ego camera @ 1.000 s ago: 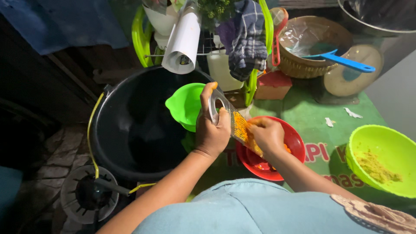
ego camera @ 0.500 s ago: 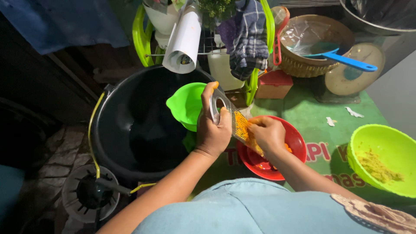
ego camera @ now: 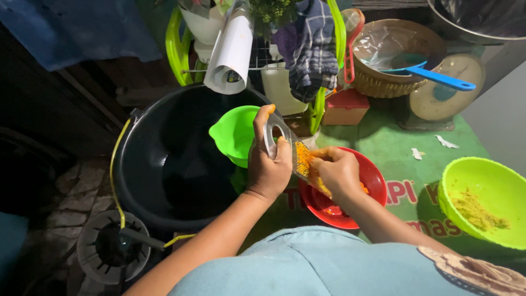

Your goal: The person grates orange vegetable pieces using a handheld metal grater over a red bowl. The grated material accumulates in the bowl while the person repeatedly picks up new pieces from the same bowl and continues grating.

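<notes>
The left hand is closed around the looped handle of a flat metal grater, holding it tilted over a red bowl. The grater's face is caked with orange shreds. The right hand presses against the grater, fingers curled over something orange that is mostly hidden. A green bowl sits just behind, a lime bowl lies well apart on the green surface.

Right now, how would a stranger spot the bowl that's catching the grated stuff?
Start at the big black tub on the left. Just to its right, on the green mat, sits the red bowl, under the grater. Its neighbours are lime green.
</notes>
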